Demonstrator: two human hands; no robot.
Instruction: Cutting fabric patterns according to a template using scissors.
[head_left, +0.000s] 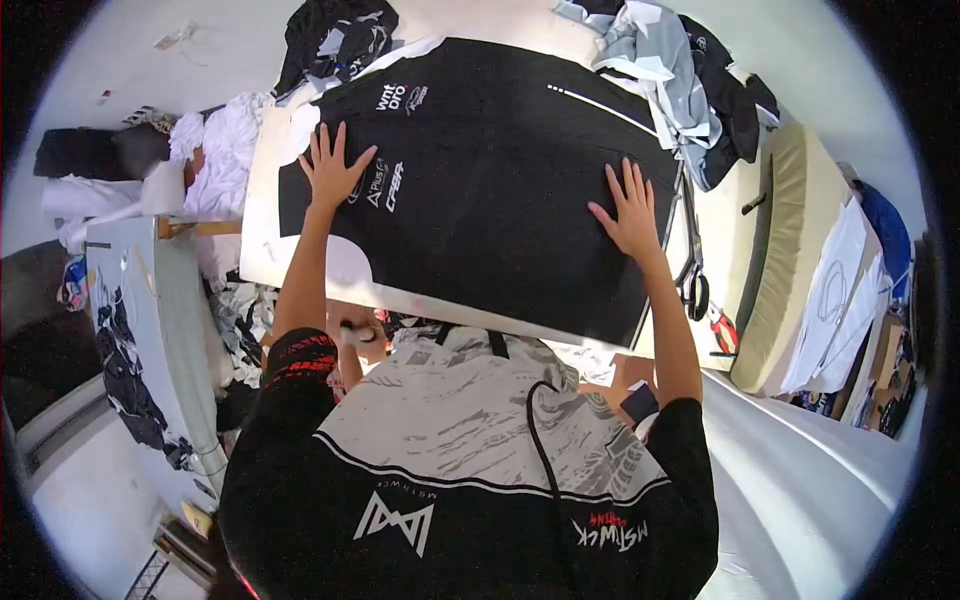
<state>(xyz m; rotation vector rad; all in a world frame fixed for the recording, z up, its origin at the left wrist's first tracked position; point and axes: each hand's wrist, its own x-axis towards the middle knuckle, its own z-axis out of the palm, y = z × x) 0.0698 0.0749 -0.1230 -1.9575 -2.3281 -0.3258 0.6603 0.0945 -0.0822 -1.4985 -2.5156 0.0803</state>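
Observation:
A large black fabric panel (500, 190) with white printed marks lies spread on the pale tabletop (262, 255). Flat on its left part rests my left hand (336, 172), fingers spread, beside the printed marks. My right hand (631, 215) presses on the panel's right part, its fingers also stretched out. Neither hand grips anything. Just right of the panel's edge lies a pair of scissors with black handles (697, 290).
Dark cloth (335, 45) and grey-white fabric (655, 75) are heaped at the far edge. Red-handled pliers (722, 332) lie at right, near a beige cushioned pad (785, 260). White cloth (228, 150) is piled at left. Scraps (240, 320) lie below.

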